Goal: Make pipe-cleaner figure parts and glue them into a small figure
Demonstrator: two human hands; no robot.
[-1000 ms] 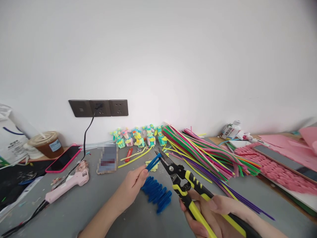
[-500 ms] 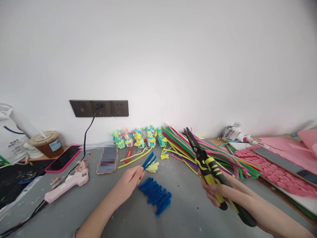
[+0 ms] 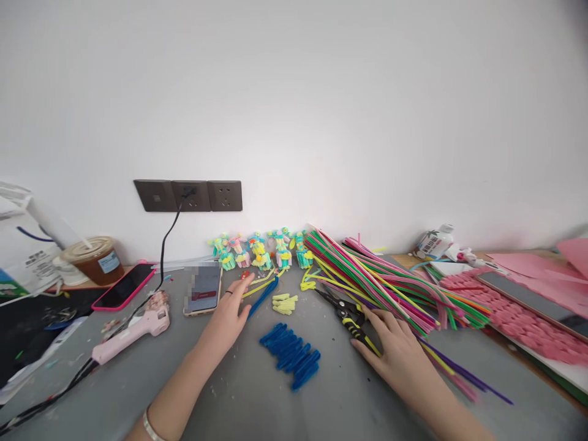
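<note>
My left hand (image 3: 232,308) is over the grey table with its fingers stretched out. Beside its thumb lie a few blue pipe cleaners (image 3: 263,298), partly hidden by the hand. The pliers (image 3: 345,311), with black and yellow handles, lie on the table with their handles spread. My right hand (image 3: 390,338) rests over the handle ends, fingers extended and apart. Between the hands are a pile of short blue pipe cleaner pieces (image 3: 291,355) and a small heap of pale yellow pieces (image 3: 284,304).
Several colourful pipe cleaner figures (image 3: 260,251) stand by the wall. A large bundle of pipe cleaners (image 3: 376,275) lies right of them. At left are a phone (image 3: 204,288), a pink-cased phone (image 3: 125,286), a pink glue gun (image 3: 131,337) with its cord, and a drink cup (image 3: 94,260).
My right hand has lowered the pliers onto the table and loosened its fingers. My left hand has moved forward and left, its pinch on the blue pipe cleaners opened.
</note>
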